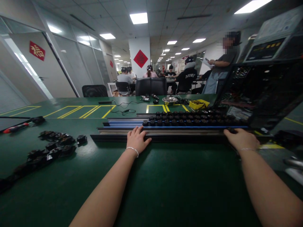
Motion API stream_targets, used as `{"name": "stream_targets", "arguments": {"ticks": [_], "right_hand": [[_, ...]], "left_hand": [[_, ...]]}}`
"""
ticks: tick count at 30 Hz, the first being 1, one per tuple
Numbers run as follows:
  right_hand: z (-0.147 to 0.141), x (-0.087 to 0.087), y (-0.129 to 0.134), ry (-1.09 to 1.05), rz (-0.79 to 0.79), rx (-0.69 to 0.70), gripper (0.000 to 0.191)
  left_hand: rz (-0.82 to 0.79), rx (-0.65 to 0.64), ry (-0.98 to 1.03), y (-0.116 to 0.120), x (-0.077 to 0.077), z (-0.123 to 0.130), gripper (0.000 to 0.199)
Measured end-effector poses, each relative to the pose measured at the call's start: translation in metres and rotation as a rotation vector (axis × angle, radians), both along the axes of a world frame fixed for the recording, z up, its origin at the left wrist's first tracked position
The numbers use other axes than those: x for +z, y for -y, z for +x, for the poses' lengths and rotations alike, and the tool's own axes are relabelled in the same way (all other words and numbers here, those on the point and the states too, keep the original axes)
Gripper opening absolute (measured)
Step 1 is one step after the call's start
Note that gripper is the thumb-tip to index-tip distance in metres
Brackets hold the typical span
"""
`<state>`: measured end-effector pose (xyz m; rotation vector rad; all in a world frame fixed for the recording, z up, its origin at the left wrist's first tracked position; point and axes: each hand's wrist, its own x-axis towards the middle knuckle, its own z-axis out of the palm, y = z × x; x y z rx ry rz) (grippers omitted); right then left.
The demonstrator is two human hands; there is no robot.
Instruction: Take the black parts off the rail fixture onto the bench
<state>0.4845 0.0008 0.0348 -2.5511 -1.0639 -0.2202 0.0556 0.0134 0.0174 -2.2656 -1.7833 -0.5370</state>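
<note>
My left hand (136, 141) lies with its fingers spread over the nearest long black rail (113, 138), close to its left end. Toward the rail's right end, my right hand (245, 139) is closed on a small black part (231, 130), partly covered by the fingers. Behind this rail run more parallel rails, among them one with a blue strip (184, 127). Rows of small black round-topped parts (174, 123) sit along the rails farther back. What the right thumb touches is hard to make out.
Loose black blocks (56, 148) are heaped on the green table (184, 186) at left, near a red-handled tool (16, 127). At the back stand a metal bowl (169, 100) and a yellow tray (199, 104). A dark rack (251, 94) rises at right. Several people are beyond the table.
</note>
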Motion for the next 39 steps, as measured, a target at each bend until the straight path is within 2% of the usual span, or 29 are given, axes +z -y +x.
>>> {"name": "stream_targets", "arguments": {"ticks": [5,12,20,26,39], "right_hand": [[-0.015,0.005,0.001,0.007,-0.046,0.033,0.059],[-0.015,0.002,0.002,0.005,-0.002,0.037,0.058],[-0.018,0.000,-0.001,0.025,0.009,0.034,0.059],[-0.029,-0.003,-0.002,0.077,0.023,0.094,0.048],[-0.043,-0.003,-0.002,0.168,0.048,0.199,0.048]], "left_hand": [[0.017,-0.002,0.006,-0.002,-0.002,-0.001,0.038],[-0.001,-0.001,0.005,0.000,0.001,-0.001,0.036],[0.017,-0.015,0.005,-0.002,-0.002,-0.002,0.036],[0.028,-0.021,0.003,-0.003,-0.003,-0.003,0.035],[0.020,-0.009,-0.003,-0.001,-0.001,-0.001,0.035]]}}
